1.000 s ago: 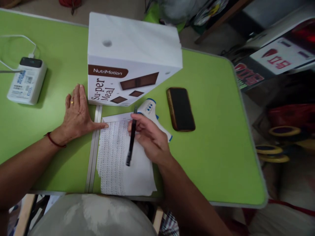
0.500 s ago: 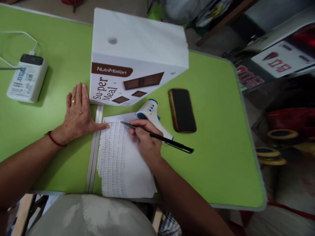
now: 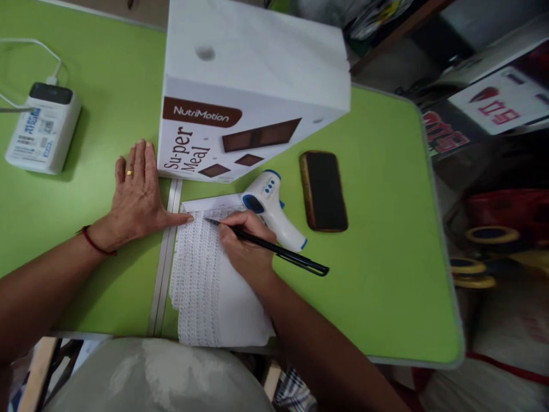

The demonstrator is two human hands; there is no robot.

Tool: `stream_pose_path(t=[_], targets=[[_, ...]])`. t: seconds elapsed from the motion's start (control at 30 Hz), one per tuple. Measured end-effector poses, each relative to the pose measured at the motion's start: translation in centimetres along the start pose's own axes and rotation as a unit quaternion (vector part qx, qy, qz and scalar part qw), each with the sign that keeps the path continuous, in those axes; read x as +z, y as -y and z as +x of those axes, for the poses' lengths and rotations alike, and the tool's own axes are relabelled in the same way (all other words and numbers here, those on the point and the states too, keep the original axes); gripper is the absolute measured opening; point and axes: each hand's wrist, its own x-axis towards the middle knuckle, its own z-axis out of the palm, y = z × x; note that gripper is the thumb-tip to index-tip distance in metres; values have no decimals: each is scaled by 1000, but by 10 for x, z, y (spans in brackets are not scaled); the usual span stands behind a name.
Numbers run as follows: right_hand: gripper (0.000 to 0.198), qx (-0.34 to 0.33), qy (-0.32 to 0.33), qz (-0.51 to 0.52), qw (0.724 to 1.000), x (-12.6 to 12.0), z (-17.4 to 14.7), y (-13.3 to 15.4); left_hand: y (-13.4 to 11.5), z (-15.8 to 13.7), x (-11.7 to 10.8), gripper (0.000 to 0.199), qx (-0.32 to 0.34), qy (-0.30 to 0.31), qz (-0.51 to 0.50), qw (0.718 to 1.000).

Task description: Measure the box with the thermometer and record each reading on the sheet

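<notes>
**A:** ok so what's the right hand (image 3: 244, 246) doing here?

**B:** it's closed around a black pen (image 3: 266, 247), writing grip. The tip sits on the paper (image 3: 214, 286) near its top edge, and the back end of the pen sticks out toward 4 o'clock over the green tabletop (image 3: 377, 274).

**A:** and the left hand (image 3: 137, 197)?

**B:** flat and spread wide, palm down on the tabletop, at 9 o'clock from the paper. Its thumb tip touches the paper's top left corner. There's a ring on one finger and a red band at the wrist.

**A:** the paper itself?

**B:** lying at the near edge of the tabletop, with its left half covered in dense rows of writing.

**A:** anything else around?

**B:** a thermometer (image 3: 272, 206) at 12 o'clock from the right hand, just beside it. A phone (image 3: 323, 190) at 2 o'clock, face down, I think. A big white box (image 3: 253, 86) at 12 o'clock from the paper. A power bank (image 3: 40, 129) with a cable way off at 10 o'clock.
</notes>
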Motion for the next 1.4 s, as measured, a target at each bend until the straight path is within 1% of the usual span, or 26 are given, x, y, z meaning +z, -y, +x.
stream_pose_path(t=[0.2,0.43,0.67,0.9,1.03,1.2,1.4], targets=[[6,-10,16,-4,1000,0,-2,-7,-2,0,0,149,2,-3,-6,1000],[5,-13,16,-27,999,1,-4,-8,-3,0,1,148,-4,-14,-32,999],[6,-24,13,-18,999,0,-3,-6,-3,0,-1,149,-5,2,-22,1000],[6,-3,9,-14,1000,-2,-2,-2,-3,0,0,148,-6,-8,-32,999],[5,-12,7,-8,1000,-1,-2,-3,-4,0,-1,150,-5,4,-3,1000],[8,-45,3,-7,999,-1,-2,-8,-9,0,-5,149,-16,29,52,998],[9,-56,-23,-3,998,1,-2,-8,-10,0,-5,147,-15,26,73,997]])
